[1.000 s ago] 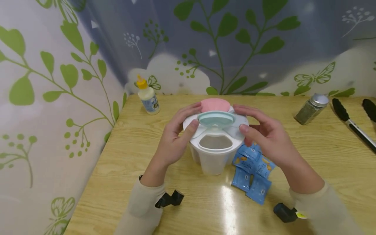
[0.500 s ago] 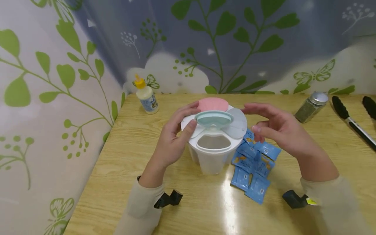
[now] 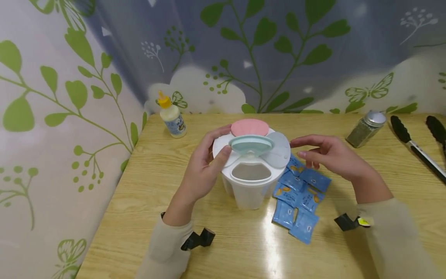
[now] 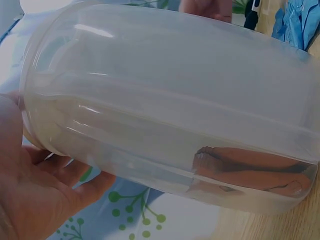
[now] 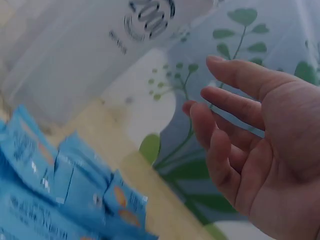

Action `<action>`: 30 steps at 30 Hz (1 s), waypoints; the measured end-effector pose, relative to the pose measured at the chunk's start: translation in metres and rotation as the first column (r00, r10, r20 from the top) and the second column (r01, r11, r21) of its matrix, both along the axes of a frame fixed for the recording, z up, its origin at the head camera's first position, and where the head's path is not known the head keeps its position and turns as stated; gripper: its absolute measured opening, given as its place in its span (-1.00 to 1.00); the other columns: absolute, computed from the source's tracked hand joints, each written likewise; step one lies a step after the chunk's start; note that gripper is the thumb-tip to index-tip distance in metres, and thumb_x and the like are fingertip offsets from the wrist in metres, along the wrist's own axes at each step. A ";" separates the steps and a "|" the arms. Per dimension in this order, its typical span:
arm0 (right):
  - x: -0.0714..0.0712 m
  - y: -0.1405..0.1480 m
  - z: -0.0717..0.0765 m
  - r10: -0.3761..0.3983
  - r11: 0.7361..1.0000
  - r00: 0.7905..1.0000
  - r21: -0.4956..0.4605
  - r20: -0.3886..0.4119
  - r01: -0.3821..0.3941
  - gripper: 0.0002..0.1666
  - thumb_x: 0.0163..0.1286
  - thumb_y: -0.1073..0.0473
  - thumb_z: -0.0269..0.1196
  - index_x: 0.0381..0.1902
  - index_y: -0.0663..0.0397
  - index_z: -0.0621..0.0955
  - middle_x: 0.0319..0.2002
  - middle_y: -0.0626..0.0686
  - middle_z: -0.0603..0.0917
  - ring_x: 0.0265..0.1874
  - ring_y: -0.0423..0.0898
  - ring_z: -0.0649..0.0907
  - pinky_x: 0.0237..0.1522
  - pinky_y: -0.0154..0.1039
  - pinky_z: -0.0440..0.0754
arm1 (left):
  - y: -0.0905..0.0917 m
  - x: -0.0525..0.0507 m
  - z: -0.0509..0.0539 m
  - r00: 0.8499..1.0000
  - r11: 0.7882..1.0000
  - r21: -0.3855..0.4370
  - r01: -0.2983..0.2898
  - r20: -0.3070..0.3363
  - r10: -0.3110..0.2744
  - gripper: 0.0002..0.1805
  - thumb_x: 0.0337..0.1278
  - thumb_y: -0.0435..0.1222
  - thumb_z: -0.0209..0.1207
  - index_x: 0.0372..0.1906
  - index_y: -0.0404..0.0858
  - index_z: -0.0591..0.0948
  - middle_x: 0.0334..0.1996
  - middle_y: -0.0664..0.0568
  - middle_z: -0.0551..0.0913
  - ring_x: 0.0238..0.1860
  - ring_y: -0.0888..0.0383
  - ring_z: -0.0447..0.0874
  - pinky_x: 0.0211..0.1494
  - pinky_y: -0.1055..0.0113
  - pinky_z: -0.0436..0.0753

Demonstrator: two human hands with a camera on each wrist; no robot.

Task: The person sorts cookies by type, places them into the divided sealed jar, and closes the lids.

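Observation:
A translucent storage container (image 3: 249,197) stands on the table, its white round lid (image 3: 226,157) bearing flaps in pink, grey and teal. The teal flap (image 3: 251,143) is tilted up, and the front opening is uncovered. My left hand (image 3: 203,170) grips the lid's left rim, thumb on top and fingers round the side. In the left wrist view, reddish-brown long pieces (image 4: 250,170) lie at the container's bottom. My right hand (image 3: 331,155) hovers to the right, holding nothing, fingers loosely bent. Several blue snack packets (image 3: 304,226) lie beside the container, below that hand.
A glue-like bottle with a yellow cap (image 3: 173,119) stands at the back left. At the right are a glass jar of dried herbs (image 3: 366,130) and black-tipped tongs (image 3: 416,149). Patterned wall covering (image 3: 278,58) borders the table's back and left.
My right hand has let go of the lid's right side and moved off to the right. The left hand keeps its grip, and the container stays in place.

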State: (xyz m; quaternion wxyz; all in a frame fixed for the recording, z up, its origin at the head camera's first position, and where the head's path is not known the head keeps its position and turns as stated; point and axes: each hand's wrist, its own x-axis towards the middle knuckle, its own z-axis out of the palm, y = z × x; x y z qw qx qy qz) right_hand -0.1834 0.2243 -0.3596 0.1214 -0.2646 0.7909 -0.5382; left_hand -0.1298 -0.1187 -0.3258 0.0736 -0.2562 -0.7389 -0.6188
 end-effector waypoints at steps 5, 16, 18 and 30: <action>-0.009 0.008 -0.020 -0.114 0.991 0.988 0.087 0.106 0.105 -0.54 0.49 0.13 0.21 0.29 0.09 0.53 0.17 -0.05 0.64 -0.50 -0.01 0.58 -0.42 -0.20 0.57 | 0.000 -0.002 0.002 1.000 1.000 -0.017 -0.011 -0.020 0.011 -0.57 0.49 -0.25 0.01 0.34 -0.31 0.41 0.39 -0.05 0.44 0.33 0.12 0.49 0.27 0.26 0.59; -0.019 0.014 -0.047 -0.086 0.963 0.996 0.259 0.029 0.076 -0.38 0.31 0.11 0.40 0.31 0.01 0.53 0.24 0.18 0.57 -0.73 -0.14 0.43 -0.52 -0.30 0.46 | 0.002 -0.004 0.003 1.000 1.000 -0.008 -0.008 -0.013 0.008 -0.60 0.46 -0.29 0.02 0.28 -0.35 0.44 0.38 -0.08 0.44 0.39 0.12 0.43 0.34 0.20 0.54; -0.020 0.012 -0.049 -0.082 0.956 0.996 0.283 0.022 0.072 -0.37 0.30 0.12 0.41 0.31 0.03 0.53 0.14 0.19 0.62 -0.75 -0.17 0.36 -0.55 -0.30 0.43 | 0.001 -0.003 0.002 1.000 1.000 -0.003 -0.006 -0.008 0.006 -0.60 0.47 -0.29 0.02 0.28 -0.35 0.44 0.39 -0.08 0.44 0.40 0.12 0.42 0.35 0.20 0.53; -0.020 0.005 -0.057 -0.111 0.945 0.994 0.308 -0.004 0.107 -0.20 0.26 0.15 0.44 0.41 0.08 0.39 0.07 0.20 0.62 -0.07 -0.16 0.56 -0.21 -0.37 0.56 | 0.000 0.000 -0.002 1.000 1.000 0.011 -0.005 0.005 0.005 -0.61 0.47 -0.32 0.00 0.29 -0.34 0.44 0.39 -0.07 0.44 0.39 0.12 0.43 0.33 0.22 0.55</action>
